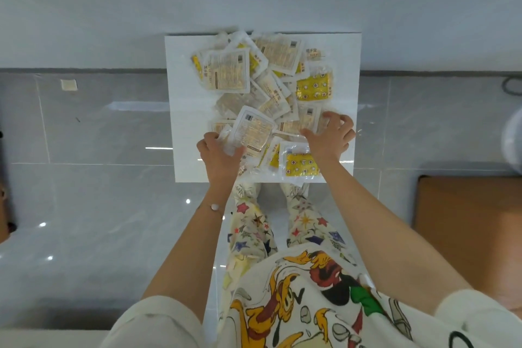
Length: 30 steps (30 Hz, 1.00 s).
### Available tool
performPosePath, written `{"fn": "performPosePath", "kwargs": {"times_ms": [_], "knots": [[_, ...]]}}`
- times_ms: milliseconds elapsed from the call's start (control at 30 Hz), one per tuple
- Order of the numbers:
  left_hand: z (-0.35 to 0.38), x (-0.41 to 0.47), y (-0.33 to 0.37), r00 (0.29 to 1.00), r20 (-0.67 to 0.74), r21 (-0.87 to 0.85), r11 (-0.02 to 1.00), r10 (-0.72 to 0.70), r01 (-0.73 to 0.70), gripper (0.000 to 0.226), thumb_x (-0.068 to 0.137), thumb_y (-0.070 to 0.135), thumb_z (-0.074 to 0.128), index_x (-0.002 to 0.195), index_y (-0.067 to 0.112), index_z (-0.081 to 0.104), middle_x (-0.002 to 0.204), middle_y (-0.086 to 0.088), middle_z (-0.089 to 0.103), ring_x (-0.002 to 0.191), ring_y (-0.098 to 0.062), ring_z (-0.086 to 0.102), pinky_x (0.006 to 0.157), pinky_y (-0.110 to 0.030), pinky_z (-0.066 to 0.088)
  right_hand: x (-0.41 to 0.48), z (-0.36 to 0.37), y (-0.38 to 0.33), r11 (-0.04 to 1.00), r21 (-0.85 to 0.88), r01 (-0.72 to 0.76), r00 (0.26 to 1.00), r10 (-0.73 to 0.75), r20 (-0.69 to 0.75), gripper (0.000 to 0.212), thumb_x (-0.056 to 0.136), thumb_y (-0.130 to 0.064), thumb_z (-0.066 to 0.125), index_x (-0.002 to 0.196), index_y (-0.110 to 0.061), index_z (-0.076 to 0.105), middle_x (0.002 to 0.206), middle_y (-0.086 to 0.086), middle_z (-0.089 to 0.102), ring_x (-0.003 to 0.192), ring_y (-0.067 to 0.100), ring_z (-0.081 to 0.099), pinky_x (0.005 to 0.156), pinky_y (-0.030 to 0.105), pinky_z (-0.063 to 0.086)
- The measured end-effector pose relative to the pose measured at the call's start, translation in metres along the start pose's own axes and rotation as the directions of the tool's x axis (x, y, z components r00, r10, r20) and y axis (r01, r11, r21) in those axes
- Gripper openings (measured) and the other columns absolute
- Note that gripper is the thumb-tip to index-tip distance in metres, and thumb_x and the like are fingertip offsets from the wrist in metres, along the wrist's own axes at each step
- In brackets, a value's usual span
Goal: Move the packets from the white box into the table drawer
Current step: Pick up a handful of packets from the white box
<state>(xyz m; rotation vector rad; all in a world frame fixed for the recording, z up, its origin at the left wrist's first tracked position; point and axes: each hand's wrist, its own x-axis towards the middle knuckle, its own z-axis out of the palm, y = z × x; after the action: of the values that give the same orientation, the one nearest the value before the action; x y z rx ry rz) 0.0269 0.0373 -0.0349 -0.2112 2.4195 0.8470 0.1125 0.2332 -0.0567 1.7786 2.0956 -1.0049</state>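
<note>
Head view: the packets [254,85] lie in a big loose pile on a flat white top [180,121], most likely the white box. They are square, thin and shiny, made of clear crinkly plastic, some yellow with little star shapes, some pale with small print. The left hand [219,154] is at the near left of the pile, its fingers curled around the edge of one pale packet [252,131]. The right hand [329,135] lies on the near right packets, fingers bent and pressing down on them. Below is a shiny grey tiled floor [99,192].
</note>
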Motion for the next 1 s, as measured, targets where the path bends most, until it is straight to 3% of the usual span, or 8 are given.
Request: {"fn": "performPosePath", "kwargs": {"times_ms": [100, 167, 233, 400, 567, 800, 900, 1000], "knots": [[-0.002, -0.001, 0.003, 0.999, 0.043, -0.077, 0.996, -0.031, 0.034, 0.053, 0.079, 0.011, 0.074, 0.115, 0.012, 0.036, 0.119, -0.008, 0.045, 0.102, -0.02, 0.05, 0.075, -0.025, 0.049, -0.001, 0.004, -0.001, 0.997, 0.074, -0.029, 0.999, 0.031, -0.019, 0.062, 0.073, -0.024, 0.08, 0.125, -0.022, 0.046, 0.145, 0.005, 0.025, 0.129, 0.029, 0.027, 0.107, 0.042, 0.034], [-0.003, -0.001, 0.004, 0.995, 0.081, -0.118, 0.99, -0.066, 0.075, 0.049, 0.083, 0.009, 0.07, 0.111, 0.019, 0.031, 0.115, -0.007, 0.05, 0.097, -0.024, 0.058, 0.059, -0.015, 0.046, -0.002, 0.004, -0.004, 0.985, 0.162, -0.052, 0.998, 0.055, -0.016, 0.069, 0.072, -0.017, 0.08, 0.13, -0.021, 0.043, 0.146, 0.006, 0.022, 0.127, 0.029, 0.027, 0.103, 0.038, 0.036], [-0.004, -0.002, 0.003, 0.992, 0.1, -0.143, 0.985, -0.078, 0.092, 0.049, 0.084, 0.008, 0.068, 0.116, 0.017, 0.032, 0.115, -0.008, 0.053, 0.09, -0.024, 0.061, 0.054, -0.013, 0.044, -0.004, 0.003, -0.008, 0.963, 0.253, -0.087, 0.996, 0.091, -0.002, 0.075, 0.073, -0.011, 0.078, 0.135, -0.022, 0.038, 0.146, 0.007, 0.02, 0.125, 0.029, 0.028, 0.096, 0.033, 0.037], [-0.008, -0.003, 0.002, 0.984, 0.138, -0.213, 0.967, -0.11, 0.138, 0.049, 0.083, 0.008, 0.069, 0.122, 0.014, 0.04, 0.114, -0.004, 0.052, 0.093, -0.02, 0.058, 0.064, -0.018, 0.048, -0.005, -0.003, -0.019, 0.874, 0.464, -0.143, 0.99, 0.124, 0.072, 0.087, 0.074, -0.004, 0.078, 0.145, -0.02, 0.029, 0.141, 0.01, 0.038, 0.122, 0.023, 0.048, 0.094, 0.032, 0.045], [-0.017, -0.005, -0.003, 0.982, 0.156, -0.334, 0.929, -0.109, 0.157, 0.035, 0.082, 0.008, 0.069, 0.109, 0.016, 0.049, 0.112, -0.007, 0.061, 0.098, -0.027, 0.064, 0.08, -0.041, 0.057, -0.007, -0.014, -0.025, 0.8, 0.53, -0.282, 0.955, 0.184, 0.231, 0.059, 0.081, -0.003, 0.071, 0.133, -0.012, 0.047, 0.125, 0.006, 0.061, 0.11, 0.022, 0.061, 0.089, 0.028, 0.05], [-0.056, -0.031, 0.015, 0.984, 0.161, -0.44, 0.888, -0.071, 0.136, 0.03, 0.085, 0.01, 0.066, 0.109, 0.02, 0.051, 0.108, -0.011, 0.063, 0.096, -0.029, 0.066, 0.081, -0.051, 0.057, -0.027, -0.052, -0.009, 0.788, 0.513, -0.342, 0.934, 0.224, 0.279, 0.038, 0.085, 0.002, 0.061, 0.119, -0.014, 0.051, 0.101, 0.001, 0.059, 0.105, 0.031, 0.063, 0.091, 0.049, 0.054], [-0.084, -0.053, 0.033, 0.988, 0.139, -0.499, 0.858, -0.064, 0.126, 0.029, 0.084, 0.012, 0.066, 0.105, 0.026, 0.051, 0.109, -0.009, 0.063, 0.097, -0.028, 0.066, 0.082, -0.052, 0.056, -0.052, -0.083, -0.016, 0.781, 0.532, -0.326, 0.939, 0.205, 0.275, 0.043, 0.086, 0.001, 0.062, 0.124, -0.015, 0.049, 0.104, 0.0, 0.057, 0.107, 0.029, 0.061, 0.093, 0.049, 0.053], [-0.112, -0.078, 0.053, 0.992, 0.11, -0.575, 0.81, -0.06, 0.113, 0.031, 0.087, 0.009, 0.064, 0.112, 0.019, 0.048, 0.11, -0.011, 0.063, 0.098, -0.03, 0.067, 0.077, -0.046, 0.059, -0.079, -0.111, -0.03, 0.792, 0.545, -0.277, 0.949, 0.137, 0.283, 0.046, 0.086, 0.0, 0.064, 0.127, -0.012, 0.048, 0.108, 0.002, 0.058, 0.103, 0.027, 0.062, 0.091, 0.048, 0.054]]}}
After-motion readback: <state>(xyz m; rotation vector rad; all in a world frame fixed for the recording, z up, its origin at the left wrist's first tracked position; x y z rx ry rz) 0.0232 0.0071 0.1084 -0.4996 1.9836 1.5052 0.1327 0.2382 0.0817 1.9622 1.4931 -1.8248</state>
